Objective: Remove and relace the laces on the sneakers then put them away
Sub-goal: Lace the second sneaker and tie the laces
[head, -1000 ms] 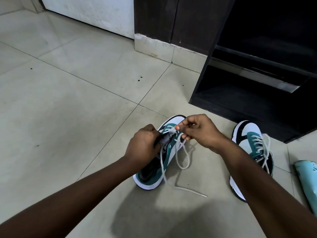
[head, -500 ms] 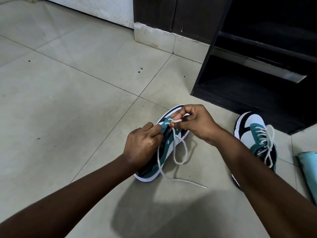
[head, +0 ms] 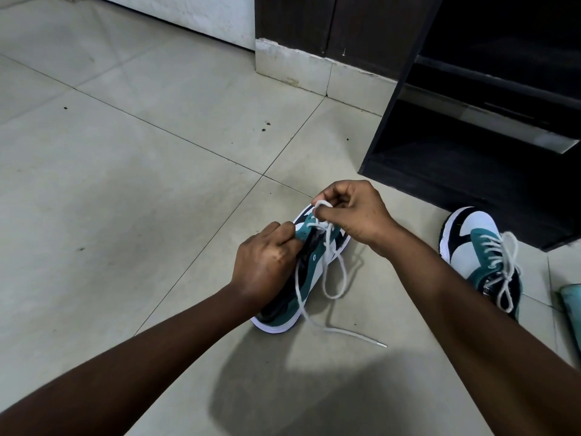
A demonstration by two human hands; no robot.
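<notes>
A teal, white and black sneaker (head: pixel 314 262) lies on the tiled floor in front of me, toe pointing away. My left hand (head: pixel 264 262) grips its teal upper near the front eyelets. My right hand (head: pixel 349 212) pinches the white lace (head: pixel 328 265) just above the toe, a small loop showing between thumb and fingers. The rest of the lace hangs in a loop beside the shoe and trails onto the floor to the right. A second, laced sneaker (head: pixel 481 256) stands to the right, partly behind my right forearm.
A dark open shoe cabinet (head: pixel 471 136) with low shelves stands at the upper right, close behind the second sneaker. A light teal object (head: pixel 570 306) pokes in at the right edge. Pale floor tiles (head: pixel 125 184) spread to the left.
My right hand has drawn the lace up and away over the toe. My left hand has shifted its hold along the shoe's upper. The camera has tilted slightly.
</notes>
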